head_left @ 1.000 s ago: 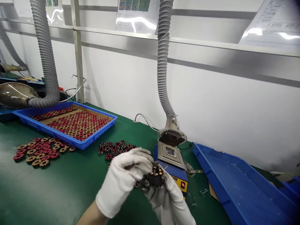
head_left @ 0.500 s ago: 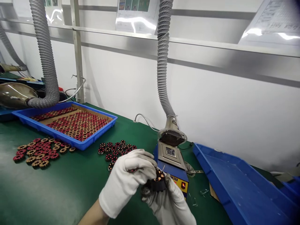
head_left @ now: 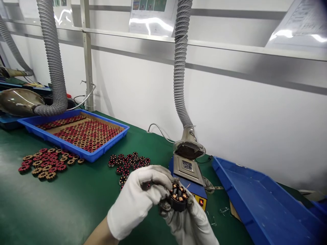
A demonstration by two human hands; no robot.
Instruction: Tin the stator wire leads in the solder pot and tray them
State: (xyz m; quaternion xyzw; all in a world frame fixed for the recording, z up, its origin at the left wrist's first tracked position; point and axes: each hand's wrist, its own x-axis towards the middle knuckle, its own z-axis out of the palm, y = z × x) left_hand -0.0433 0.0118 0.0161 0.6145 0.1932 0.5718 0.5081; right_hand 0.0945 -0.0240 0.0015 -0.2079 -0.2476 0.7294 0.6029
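My right hand [head_left: 191,217], in a white glove with greyed fingertips, grips a small black ring-shaped motor stator [head_left: 178,200] with copper windings. The stator is held up in front of the blue heating unit, its open face tilted toward me, and a thin wire end sticks up behind it. From the left, my gloved left hand [head_left: 143,195] is closed, its fingertips at the stator's near-left rim; whether they pinch a wire there is hidden. A bit of dark and red shows between the left fingers, and I cannot tell if it is held or lies behind.
A blue-and-yellow soldering pot [head_left: 187,172] stands under an extraction hood [head_left: 189,148]. Loose stators [head_left: 130,161] lie behind my left hand. More winding cores [head_left: 46,163] lie by a blue tray [head_left: 94,156] full of them. Another blue tray [head_left: 265,200] leans at right.
The stator has tilted so that its windings face me more, and it has moved slightly right and down with both hands. The view has shifted a little.
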